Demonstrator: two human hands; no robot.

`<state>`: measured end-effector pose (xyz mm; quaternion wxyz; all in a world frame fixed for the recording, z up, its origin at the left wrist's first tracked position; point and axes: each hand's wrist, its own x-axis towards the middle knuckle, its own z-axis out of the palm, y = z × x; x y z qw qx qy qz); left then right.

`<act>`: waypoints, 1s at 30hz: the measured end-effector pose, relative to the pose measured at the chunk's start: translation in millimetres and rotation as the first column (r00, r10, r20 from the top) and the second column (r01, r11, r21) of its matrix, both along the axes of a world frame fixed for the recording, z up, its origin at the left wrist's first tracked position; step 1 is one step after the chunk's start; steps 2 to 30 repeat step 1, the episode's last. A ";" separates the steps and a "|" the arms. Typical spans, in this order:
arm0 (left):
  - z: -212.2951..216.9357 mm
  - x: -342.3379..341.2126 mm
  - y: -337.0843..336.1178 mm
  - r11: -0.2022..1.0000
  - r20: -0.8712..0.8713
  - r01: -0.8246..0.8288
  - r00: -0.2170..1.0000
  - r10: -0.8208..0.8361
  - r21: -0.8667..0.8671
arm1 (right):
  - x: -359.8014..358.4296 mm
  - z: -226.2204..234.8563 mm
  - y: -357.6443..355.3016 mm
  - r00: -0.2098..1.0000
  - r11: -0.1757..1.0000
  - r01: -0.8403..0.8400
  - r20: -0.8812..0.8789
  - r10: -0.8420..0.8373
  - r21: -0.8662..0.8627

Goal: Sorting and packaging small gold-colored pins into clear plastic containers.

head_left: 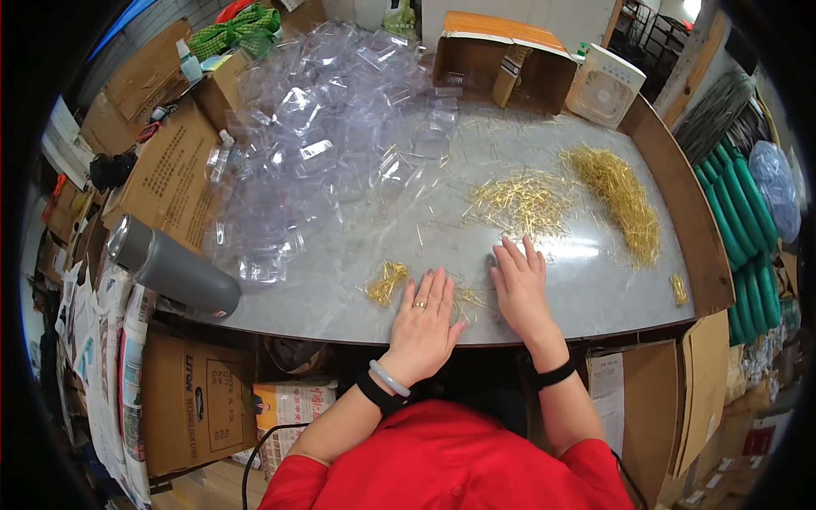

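Note:
My left hand (425,316) lies flat near the table's front edge, its fingers stretched out. Beside its fingertips, on the left, is a small clump of thin gold-coloured wire pieces (388,282). More loose gold wire pieces (470,299) lie between my two hands, close to the left fingers. My right hand (520,289) is stretched out too, palm down, with its fingertips at the near edge of a loose pile of gold wire pieces (525,202). Neither hand visibly holds anything. A long, dense heap of the same pieces (619,202) sits farther right, and a little bundle (678,289) lies near the right edge.
Clear plastic boxes (314,153) cover the table's left and back. A grey bottle (174,268) leans at the left edge. At the back stand an open cardboard box (467,64) and a small white fan (605,85). A cardboard wall (680,200) borders the right side.

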<state>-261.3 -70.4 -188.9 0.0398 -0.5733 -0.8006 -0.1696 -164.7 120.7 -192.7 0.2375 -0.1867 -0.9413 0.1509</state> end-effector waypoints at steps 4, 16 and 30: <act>-0.3 -0.5 -0.4 1.000 0.000 -0.006 1.000 0.006 0.001 | 5.2 -2.6 0.5 1.000 0.999 0.005 -0.002 -0.005 -0.037; -0.3 -0.5 -0.4 1.000 0.000 -0.006 1.000 0.006 0.001 | 5.2 -2.6 0.5 1.000 0.999 0.005 -0.002 -0.005 -0.037; -0.3 -0.5 -0.4 1.000 0.000 -0.006 1.000 0.006 0.001 | 5.2 -2.6 0.5 1.000 0.999 0.005 -0.002 -0.005 -0.037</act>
